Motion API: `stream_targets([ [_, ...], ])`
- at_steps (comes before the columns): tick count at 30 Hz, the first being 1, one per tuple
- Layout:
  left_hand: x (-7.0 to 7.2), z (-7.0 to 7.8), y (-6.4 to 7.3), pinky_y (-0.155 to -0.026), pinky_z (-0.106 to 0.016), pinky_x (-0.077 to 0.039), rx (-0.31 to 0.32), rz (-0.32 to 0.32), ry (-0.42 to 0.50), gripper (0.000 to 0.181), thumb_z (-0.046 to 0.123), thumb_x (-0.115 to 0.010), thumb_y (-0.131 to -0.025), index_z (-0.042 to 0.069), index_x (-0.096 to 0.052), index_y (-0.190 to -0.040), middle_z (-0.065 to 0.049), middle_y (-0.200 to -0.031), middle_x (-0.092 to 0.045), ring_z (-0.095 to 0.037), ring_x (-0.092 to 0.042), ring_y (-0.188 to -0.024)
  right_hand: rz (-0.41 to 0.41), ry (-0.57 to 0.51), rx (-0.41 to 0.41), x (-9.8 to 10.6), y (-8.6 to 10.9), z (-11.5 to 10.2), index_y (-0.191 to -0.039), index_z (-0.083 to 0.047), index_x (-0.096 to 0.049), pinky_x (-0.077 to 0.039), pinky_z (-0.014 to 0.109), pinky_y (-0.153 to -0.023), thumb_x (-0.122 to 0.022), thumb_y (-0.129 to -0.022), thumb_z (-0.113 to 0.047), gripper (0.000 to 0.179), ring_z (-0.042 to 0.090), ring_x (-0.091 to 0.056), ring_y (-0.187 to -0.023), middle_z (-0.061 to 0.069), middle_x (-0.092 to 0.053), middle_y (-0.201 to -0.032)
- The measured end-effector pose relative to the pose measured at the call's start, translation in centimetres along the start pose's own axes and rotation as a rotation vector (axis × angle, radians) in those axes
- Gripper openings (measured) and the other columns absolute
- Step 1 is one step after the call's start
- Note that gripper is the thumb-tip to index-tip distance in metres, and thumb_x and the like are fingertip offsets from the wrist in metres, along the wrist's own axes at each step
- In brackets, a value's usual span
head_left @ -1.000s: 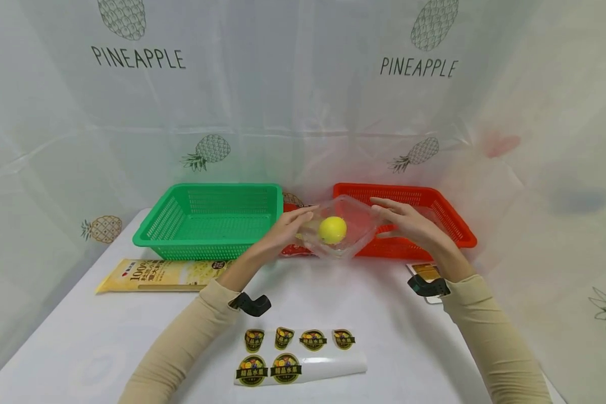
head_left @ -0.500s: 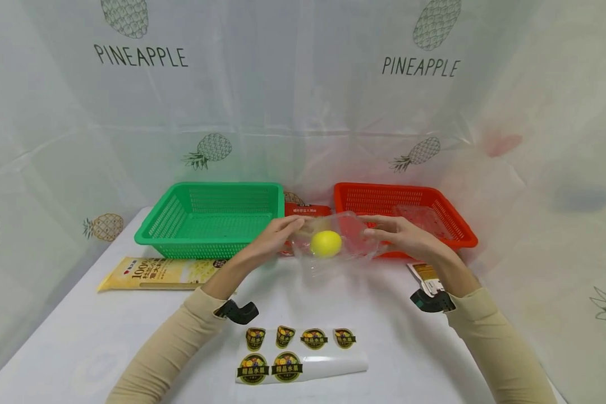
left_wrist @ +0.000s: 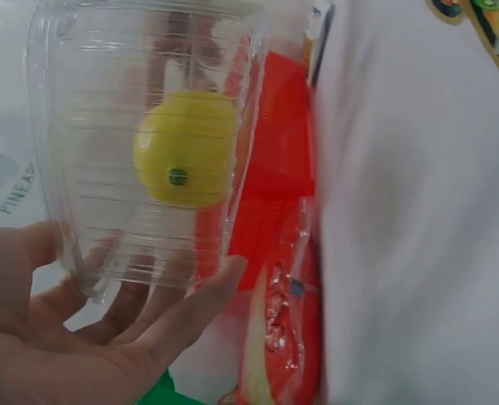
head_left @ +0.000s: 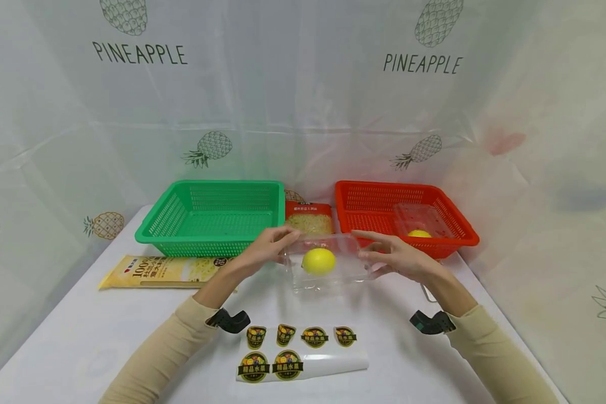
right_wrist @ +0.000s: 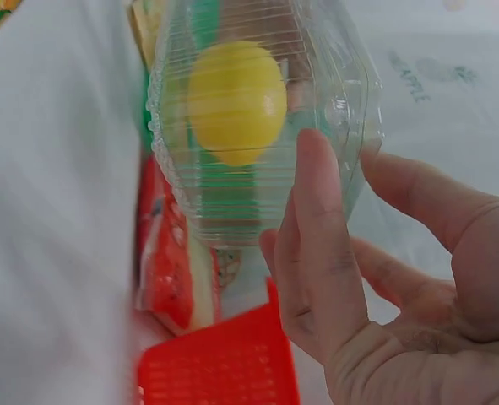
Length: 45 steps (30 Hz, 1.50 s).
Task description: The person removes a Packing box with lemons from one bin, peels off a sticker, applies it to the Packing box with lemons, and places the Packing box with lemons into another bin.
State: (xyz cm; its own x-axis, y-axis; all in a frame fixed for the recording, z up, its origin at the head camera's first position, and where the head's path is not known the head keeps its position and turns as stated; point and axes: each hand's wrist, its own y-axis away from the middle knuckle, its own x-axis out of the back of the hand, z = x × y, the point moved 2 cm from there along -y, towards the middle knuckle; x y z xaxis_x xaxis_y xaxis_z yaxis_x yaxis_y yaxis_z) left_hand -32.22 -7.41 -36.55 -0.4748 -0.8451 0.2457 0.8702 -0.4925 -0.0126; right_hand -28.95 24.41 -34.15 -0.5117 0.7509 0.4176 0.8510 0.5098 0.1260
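Both hands hold a clear plastic fruit box above the white table, in front of the baskets. Inside it lies one yellow lemon, whose green stem end shows in the left wrist view. My left hand grips the box's left end, thumb on one side and fingers along the other. At the right end my right hand pinches the box between thumb and fingers. The right wrist view shows that thumb at the lid edge, with the fingertips against the ribbed wall.
A green basket stands back left. In the red basket back right lies another clear box with a yellow fruit. A red pasta bag sits between them. A yellow packet lies left, a sticker sheet in front.
Both hands have brought the box down and nearer, and its earlier tilt has levelled out. The second box in the red basket has come out from behind the right hand.
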Motion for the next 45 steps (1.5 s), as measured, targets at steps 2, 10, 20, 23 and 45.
stream_targets([
  [2,0.1,-0.3,0.4,-0.080,-0.038,-0.059,0.015,0.008,0.017,0.052,0.046,-0.053,-0.099,0.005,-0.056,-0.131,-0.020,-0.131,-0.054,-0.038,-0.057,-0.114,-0.005,-0.011,-0.003,-0.4,0.0,0.2,-0.153,-0.024,-0.035,-0.060,0.043,-0.082,-0.064,-0.095,-0.027,0.064,0.040,-0.055,-0.118,0.023,-0.049,-0.139],
  [10,0.7,-1.2,2.1,-0.089,-0.042,-0.058,0.044,0.049,0.127,0.050,0.042,-0.058,-0.098,0.008,-0.049,-0.133,-0.021,-0.138,-0.048,-0.042,-0.050,-0.126,-0.027,-0.067,-0.023,-1.8,0.1,0.8,-0.155,-0.019,-0.030,-0.060,0.042,-0.082,-0.063,-0.096,-0.024,0.068,0.029,-0.063,-0.098,0.032,-0.050,-0.131],
  [20,1.0,-2.6,3.0,-0.090,-0.046,-0.057,0.051,0.070,0.255,0.042,0.027,-0.061,-0.098,0.003,-0.049,-0.130,-0.020,-0.137,-0.050,-0.041,-0.054,-0.124,-0.022,-0.116,-0.021,-3.2,-0.2,1.2,-0.155,-0.015,-0.028,-0.061,0.039,-0.079,-0.062,-0.097,-0.024,0.068,0.025,-0.065,-0.094,0.035,-0.048,-0.127],
  [23,1.0,-2.9,3.2,-0.092,-0.048,-0.056,0.051,0.113,0.241,0.040,0.030,-0.062,-0.097,0.005,-0.053,-0.126,-0.019,-0.132,-0.054,-0.034,-0.058,-0.121,-0.020,-0.122,-0.025,-3.5,-0.3,1.5,-0.154,-0.016,-0.031,-0.061,0.040,-0.080,-0.063,-0.096,-0.024,0.067,0.026,-0.065,-0.095,0.035,-0.049,-0.126],
  [45,1.0,-4.7,3.3,-0.086,-0.035,-0.059,0.131,0.209,0.126,0.043,0.032,-0.068,-0.093,0.004,-0.062,-0.125,-0.019,-0.130,-0.062,-0.033,-0.060,-0.118,-0.027,-0.137,0.004,-4.9,-1.6,3.7,-0.153,-0.006,-0.030,-0.061,0.044,-0.077,-0.068,-0.093,-0.015,0.072,0.024,-0.066,-0.093,0.018,-0.060,-0.111],
])
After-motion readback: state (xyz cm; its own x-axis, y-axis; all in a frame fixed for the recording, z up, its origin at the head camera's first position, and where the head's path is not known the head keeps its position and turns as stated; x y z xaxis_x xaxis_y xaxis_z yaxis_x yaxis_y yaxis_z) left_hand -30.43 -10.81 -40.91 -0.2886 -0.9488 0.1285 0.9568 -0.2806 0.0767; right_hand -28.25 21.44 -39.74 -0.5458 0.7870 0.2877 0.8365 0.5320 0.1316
